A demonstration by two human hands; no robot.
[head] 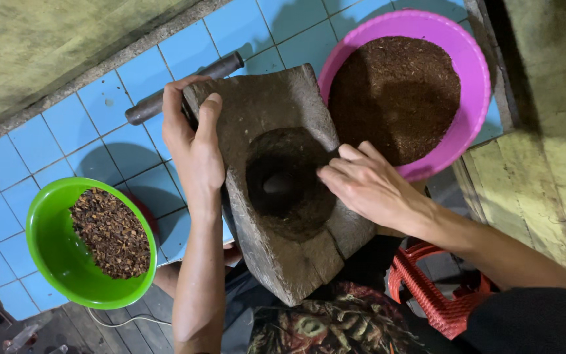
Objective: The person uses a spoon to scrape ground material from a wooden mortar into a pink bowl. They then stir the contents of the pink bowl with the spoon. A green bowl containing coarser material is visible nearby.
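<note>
Nearest us, our left hand (pixel 194 147) clamps the rim of the heavy, rigid stone mortar (pixel 283 183), while our right hand's (pixel 368 187) loosely curled, empty fingers (pixel 345 172) rest at its hollow's edge.

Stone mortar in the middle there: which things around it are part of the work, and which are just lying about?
In use:
- stone mortar, left hand gripping its edge, right hand at the hollow
- pink bowl of fine brown powder
- green bowl of coarse brown pieces
- dark pestle on the blue tiles, behind the mortar

Lying about:
- red basket
- white cord
</note>
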